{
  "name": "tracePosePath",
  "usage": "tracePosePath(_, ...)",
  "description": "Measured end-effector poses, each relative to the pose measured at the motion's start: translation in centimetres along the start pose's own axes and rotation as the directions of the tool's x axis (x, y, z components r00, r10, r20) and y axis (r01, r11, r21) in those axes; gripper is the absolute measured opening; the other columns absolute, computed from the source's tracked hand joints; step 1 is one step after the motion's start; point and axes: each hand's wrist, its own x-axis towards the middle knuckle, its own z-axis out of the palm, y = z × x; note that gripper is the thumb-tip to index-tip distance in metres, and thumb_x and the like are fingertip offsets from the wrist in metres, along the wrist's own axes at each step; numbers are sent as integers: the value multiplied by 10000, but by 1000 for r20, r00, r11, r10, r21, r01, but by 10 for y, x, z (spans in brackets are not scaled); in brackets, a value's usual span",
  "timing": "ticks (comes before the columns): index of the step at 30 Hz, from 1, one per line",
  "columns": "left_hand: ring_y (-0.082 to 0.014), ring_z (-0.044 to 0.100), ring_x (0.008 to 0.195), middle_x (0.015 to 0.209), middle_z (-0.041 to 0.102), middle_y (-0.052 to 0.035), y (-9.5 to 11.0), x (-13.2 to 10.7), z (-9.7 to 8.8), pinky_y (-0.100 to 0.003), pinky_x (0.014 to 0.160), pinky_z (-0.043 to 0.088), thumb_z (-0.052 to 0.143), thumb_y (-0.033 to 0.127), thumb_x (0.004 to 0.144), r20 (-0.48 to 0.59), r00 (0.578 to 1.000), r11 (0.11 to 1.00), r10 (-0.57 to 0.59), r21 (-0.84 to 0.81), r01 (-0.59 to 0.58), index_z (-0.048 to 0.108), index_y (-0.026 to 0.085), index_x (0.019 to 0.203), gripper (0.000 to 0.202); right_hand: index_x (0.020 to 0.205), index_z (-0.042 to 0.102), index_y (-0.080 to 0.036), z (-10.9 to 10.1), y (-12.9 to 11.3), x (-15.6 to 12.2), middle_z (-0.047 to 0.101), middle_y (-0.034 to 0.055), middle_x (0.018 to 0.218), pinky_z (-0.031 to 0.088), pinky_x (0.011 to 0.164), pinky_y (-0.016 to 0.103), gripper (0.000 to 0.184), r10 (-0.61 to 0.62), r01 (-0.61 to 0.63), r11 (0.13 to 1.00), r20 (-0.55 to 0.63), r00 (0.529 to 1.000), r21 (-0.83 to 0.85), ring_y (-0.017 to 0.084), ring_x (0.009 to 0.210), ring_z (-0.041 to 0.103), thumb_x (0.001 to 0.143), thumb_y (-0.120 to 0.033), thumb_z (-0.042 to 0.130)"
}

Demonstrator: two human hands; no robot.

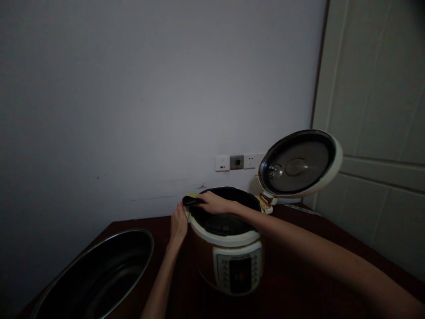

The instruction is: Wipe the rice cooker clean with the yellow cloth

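An electric pressure cooker (pixel 229 241) with a white rim and a button panel stands on the dark table. Its round lid (pixel 299 164) is swung up on the hinge at the right. My left hand (pixel 179 221) grips the cooker's left side just under the rim. Over the cooker's opening, my right hand (pixel 214 202) is closed around a black-handled tool (pixel 192 201) with a yellow part. The tool's end lies at the left rim; its exact kind is hard to make out in the dim light.
A large metal pot (pixel 146 254) with a shiny rim is at the lower left of the dark red table (pixel 285 274). Behind are a pale wall with sockets (pixel 236 162) and, at the right, a panelled door (pixel 375 133).
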Motion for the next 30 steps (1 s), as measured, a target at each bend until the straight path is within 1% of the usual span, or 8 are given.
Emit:
tracePosePath(2,-265,630,1007,965,705,-157,-1,0,0,-384,896,454,166,456,935,8,1000,999,12,-30,-11,662,109,951,606,1102,627,-131,0,-10,-10,692,90,979,441,742,247,269,-21,22,1000,9,1000,-11,167,828,623,907,-235,473)
tracePosePath(5,-238,595,1091,1083,679,-145,-1,0,1,-364,953,424,161,424,941,13,999,996,33,-86,-32,641,100,1064,592,1109,625,-116,-3,-26,-25,697,81,878,435,661,236,284,12,-11,1000,41,999,-22,145,695,604,914,-243,464)
tracePosePath(10,-227,515,1209,1226,604,-175,2,-1,1,-357,1041,342,163,416,948,6,1000,996,-8,-94,9,573,46,1206,609,1153,603,-134,-14,-48,-51,679,51,883,411,638,201,288,-42,37,998,75,996,56,106,679,570,911,-218,471)
tracePosePath(13,-218,507,1218,1249,588,-174,4,-1,0,-336,1041,343,162,401,952,19,999,997,-32,-76,33,568,40,1217,604,1090,626,-127,-20,-58,-68,662,31,804,389,599,193,254,-4,-1,998,89,996,56,89,614,528,911,-211,468)
tracePosePath(16,-221,494,1231,1262,575,-179,4,-1,0,-332,1045,337,170,393,952,20,999,997,-40,-58,41,572,30,1211,600,1055,635,-112,-27,-65,-84,664,36,804,393,614,200,246,23,-31,997,101,995,75,93,627,523,913,-219,465)
tracePosePath(20,-225,519,1205,1238,595,-171,4,0,1,-342,1039,343,180,396,948,28,999,998,-30,-57,31,582,35,1198,595,1138,619,-148,-38,-69,-104,679,43,945,417,695,214,282,30,-46,984,95,995,172,109,741,562,908,-243,487)
tracePosePath(27,-218,550,1166,1194,630,-150,2,0,1,-339,1007,373,207,378,932,24,1000,998,-5,-55,6,613,84,1151,547,1110,648,-161,-53,-78,-150,668,43,905,433,717,251,312,245,-266,946,126,961,185,139,773,563,900,-316,479)
tracePosePath(30,-217,582,1115,1128,665,-137,1,0,0,-341,975,401,221,372,924,22,1000,999,17,-40,-17,635,109,1098,520,1056,663,-150,-63,-76,-158,656,52,964,444,785,295,329,303,-302,916,40,952,265,171,859,567,884,-366,484)
